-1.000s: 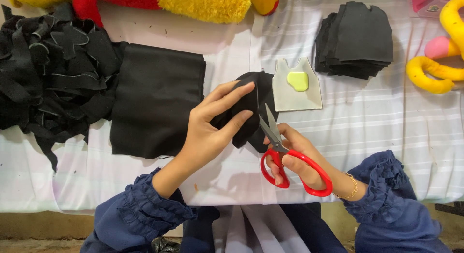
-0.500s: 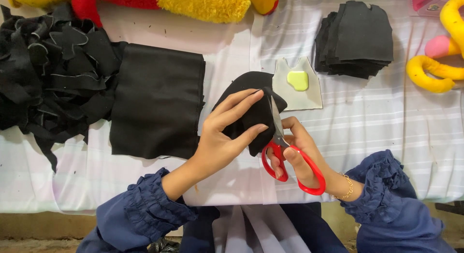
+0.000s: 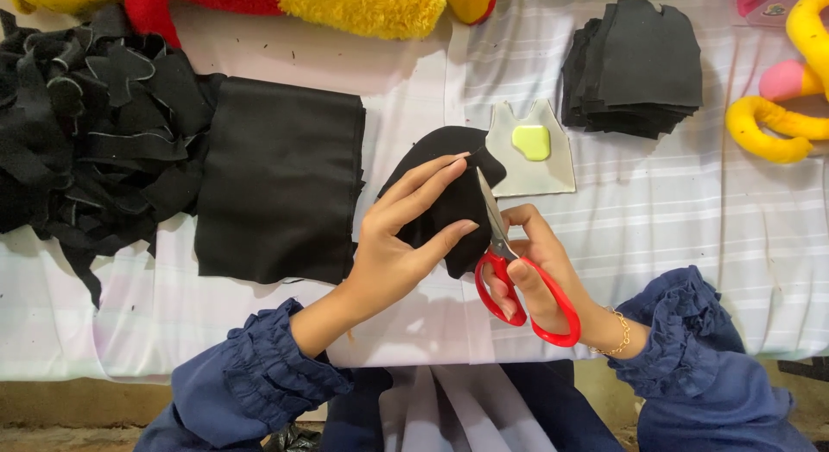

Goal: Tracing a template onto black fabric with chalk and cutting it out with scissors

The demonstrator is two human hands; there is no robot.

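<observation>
Beside grey template (image 3: pixel 531 154): left hand (image 3: pixel 393 245) pinches black fabric piece (image 3: pixel 440 197), right hand (image 3: pixel 535 271) grips red scissors (image 3: pixel 509 271) mid-cut; looks partway done, stack of cut pieces (image 3: pixel 639 68) beyond template.

Scissors (image 3: pixel 518 271) right of fabric piece (image 3: pixel 440 202), template (image 3: pixel 531 150) behind.

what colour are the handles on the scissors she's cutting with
Red; the scissors show clearly in the head view, in the right hand.

Striped white table (image 3: pixel 691 245), folded black fabric (image 3: pixel 281 189), scraps (image 3: pixel 86 132), cut stack (image 3: pixel 639 68)
</observation>
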